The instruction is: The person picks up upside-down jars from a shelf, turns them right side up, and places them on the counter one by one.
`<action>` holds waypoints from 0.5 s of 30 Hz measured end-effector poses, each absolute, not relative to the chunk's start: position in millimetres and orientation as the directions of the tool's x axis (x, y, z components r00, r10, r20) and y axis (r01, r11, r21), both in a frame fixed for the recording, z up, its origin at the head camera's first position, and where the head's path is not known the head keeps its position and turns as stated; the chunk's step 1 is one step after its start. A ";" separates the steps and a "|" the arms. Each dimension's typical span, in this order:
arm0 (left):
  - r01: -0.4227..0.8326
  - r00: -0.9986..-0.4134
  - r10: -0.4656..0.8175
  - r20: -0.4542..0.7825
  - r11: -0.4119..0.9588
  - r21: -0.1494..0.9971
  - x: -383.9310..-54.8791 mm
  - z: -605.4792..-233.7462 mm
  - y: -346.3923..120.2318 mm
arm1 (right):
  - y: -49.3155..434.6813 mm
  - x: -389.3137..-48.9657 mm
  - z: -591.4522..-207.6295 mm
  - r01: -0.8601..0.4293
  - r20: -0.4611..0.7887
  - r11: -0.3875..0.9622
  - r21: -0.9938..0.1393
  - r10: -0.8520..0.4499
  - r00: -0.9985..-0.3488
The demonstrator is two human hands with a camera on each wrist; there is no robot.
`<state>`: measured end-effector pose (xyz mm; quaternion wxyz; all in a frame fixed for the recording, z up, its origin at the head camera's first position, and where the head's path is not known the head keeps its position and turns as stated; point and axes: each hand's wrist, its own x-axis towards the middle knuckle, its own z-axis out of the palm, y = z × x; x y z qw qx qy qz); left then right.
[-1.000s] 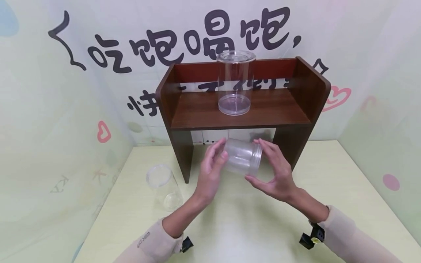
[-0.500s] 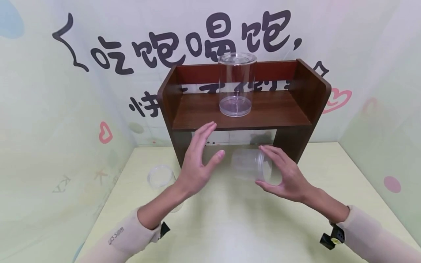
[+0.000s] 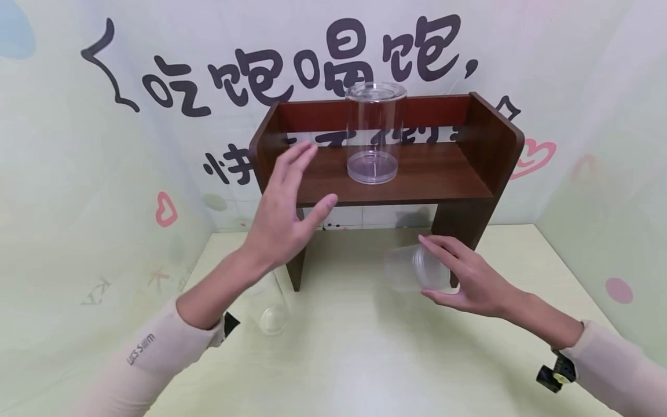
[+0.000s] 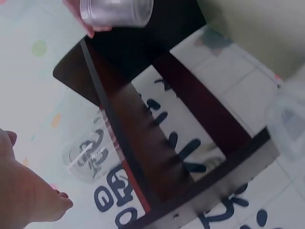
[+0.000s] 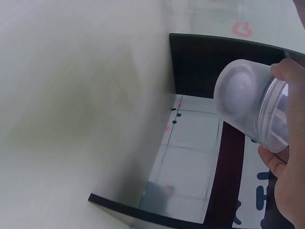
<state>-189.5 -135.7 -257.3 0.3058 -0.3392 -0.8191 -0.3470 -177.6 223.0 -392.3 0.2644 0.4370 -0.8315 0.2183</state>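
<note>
Right wrist: clear jar (image 5: 240,90) base-on, unlike head view, right hand (image 3: 473,282) around it; left hand (image 3: 280,219) straight-fingered.

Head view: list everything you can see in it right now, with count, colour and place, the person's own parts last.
Shelf unit: 1, dark brown, standing on the table
Jar on the shelf board: 1, clear, upright
Held jar: 1, clear, tilted, in the right hand
Jar on the table: 1, clear, left of the shelf, partly hidden by the left arm
Table: 1, pale cream, beneath
Backdrop: pale, with black characters and pink hearts, behind and at both sides
Wrist devices: 2, black, one at each cuff
Sleeves: 2, pale beige, lower corners
Left hand: 1, before the shelf's left side, holding nothing
Right hand: 1, pinching the held jar
</note>
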 end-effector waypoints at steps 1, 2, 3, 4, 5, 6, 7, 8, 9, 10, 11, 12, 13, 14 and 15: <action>0.764 -0.582 0.348 0.735 0.544 0.348 -191.4 -253.6 -137.7 | 225.2 -177.5 -392.5 -0.839 0.619 0.529 -0.126 -0.620 -0.483; 0.757 -0.584 0.354 0.730 0.563 0.333 -193.2 -250.3 -139.6 | 227.4 -177.4 -392.8 -0.838 0.609 0.533 -0.117 -0.628 -0.485; 0.750 -0.586 0.363 0.725 0.581 0.315 -194.9 -247.2 -141.5 | 229.5 -177.5 -393.3 -0.838 0.602 0.535 -0.106 -0.637 -0.482; 0.743 -0.587 0.373 0.718 0.601 0.295 -196.6 -244.2 -143.3 | 231.6 -177.8 -393.8 -0.839 0.593 0.534 -0.101 -0.645 -0.482; 0.733 -0.591 0.382 0.711 0.622 0.275 -198.0 -241.2 -145.2 | 233.5 -178.1 -394.3 -0.839 0.582 0.536 -0.095 -0.654 -0.484; 0.723 -0.594 0.390 0.704 0.643 0.254 -199.7 -238.5 -147.2 | 235.2 -178.5 -394.8 -0.839 0.570 0.537 -0.090 -0.663 -0.486; 0.712 -0.598 0.396 0.697 0.662 0.234 -201.5 -236.0 -149.4 | 236.7 -179.0 -395.2 -0.839 0.558 0.537 -0.084 -0.672 -0.486; 0.700 -0.602 0.403 0.690 0.681 0.213 -203.5 -233.5 -151.5 | 238.1 -179.5 -395.8 -0.839 0.547 0.538 -0.075 -0.681 -0.486; 0.688 -0.607 0.408 0.683 0.700 0.193 -205.7 -231.0 -153.6 | 239.6 -179.9 -396.4 -0.839 0.535 0.540 -0.069 -0.690 -0.488; 0.672 -0.614 0.409 0.675 0.719 0.175 -208.0 -228.8 -155.7 | 240.8 -180.1 -397.0 -0.838 0.522 0.543 -0.063 -0.697 -0.491; 0.657 -0.620 0.411 0.668 0.737 0.157 -210.3 -226.6 -157.6 | 242.2 -180.1 -397.7 -0.835 0.510 0.547 -0.055 -0.704 -0.494; 0.644 -0.625 0.414 0.661 0.752 0.138 -213.1 -224.5 -159.4 | 243.5 -179.9 -398.2 -0.835 0.499 0.548 -0.053 -0.710 -0.497; 0.632 -0.629 0.417 0.656 0.765 0.120 -215.9 -222.5 -161.2 | 245.0 -179.6 -398.9 -0.833 0.488 0.552 -0.050 -0.714 -0.502; 0.621 -0.631 0.419 0.653 0.777 0.102 -218.7 -220.6 -162.9 | 246.5 -179.1 -399.5 -0.829 0.475 0.557 -0.044 -0.719 -0.508; 0.609 -0.632 0.419 0.652 0.789 0.082 -221.2 -218.8 -164.6 | 248.2 -178.6 -400.3 -0.827 0.462 0.561 -0.042 -0.723 -0.514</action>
